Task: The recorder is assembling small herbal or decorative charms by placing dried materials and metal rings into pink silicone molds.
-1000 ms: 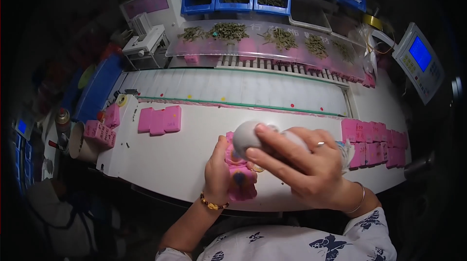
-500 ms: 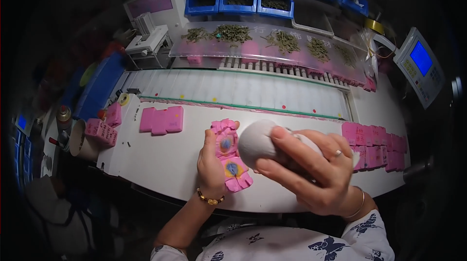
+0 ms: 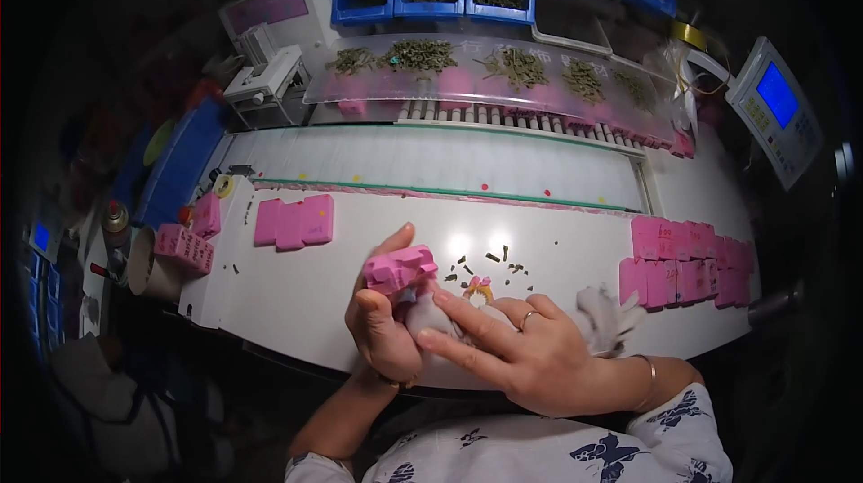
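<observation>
Since the earlier frame, a pink block [image 3: 400,269] is being lifted off the surface [image 3: 360,303] in the left hand [image 3: 385,321]; the right hand [image 3: 512,348] is being pressed open-fingered on a white cloth [image 3: 422,317]; steadier support is being advised

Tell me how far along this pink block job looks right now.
Looks mid-job. Done, apparently: pink blocks stacked in rows at the right. In hand: the left hand grips one pink block, and the right hand rests fingers against it; small dark bits lie scattered on the white table. Possibly left: pink blocks at the left.
</observation>
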`<move>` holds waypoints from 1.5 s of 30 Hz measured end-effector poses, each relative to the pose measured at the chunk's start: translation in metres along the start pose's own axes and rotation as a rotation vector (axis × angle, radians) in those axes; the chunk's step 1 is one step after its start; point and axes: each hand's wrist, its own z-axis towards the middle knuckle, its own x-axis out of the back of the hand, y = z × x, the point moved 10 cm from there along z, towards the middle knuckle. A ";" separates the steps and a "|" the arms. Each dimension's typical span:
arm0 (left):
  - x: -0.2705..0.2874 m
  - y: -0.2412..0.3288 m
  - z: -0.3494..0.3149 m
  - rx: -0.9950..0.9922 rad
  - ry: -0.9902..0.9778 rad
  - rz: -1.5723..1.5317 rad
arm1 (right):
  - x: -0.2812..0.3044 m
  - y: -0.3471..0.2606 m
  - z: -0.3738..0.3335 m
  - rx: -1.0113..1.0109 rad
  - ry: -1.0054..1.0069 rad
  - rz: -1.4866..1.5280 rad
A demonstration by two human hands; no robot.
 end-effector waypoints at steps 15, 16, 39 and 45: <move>0.014 -0.083 -0.024 0.693 0.172 -0.526 | -0.033 0.090 -0.022 -0.303 -0.018 0.029; 0.010 -0.086 -0.029 0.735 0.136 -0.534 | -0.042 0.088 -0.018 -0.301 -0.015 0.032; -0.025 -0.093 -0.052 0.848 0.095 -0.486 | -0.049 0.096 -0.023 -0.572 0.006 0.910; -0.041 -0.085 -0.054 0.727 -0.017 -0.519 | -0.029 0.074 -0.005 -0.352 0.198 0.642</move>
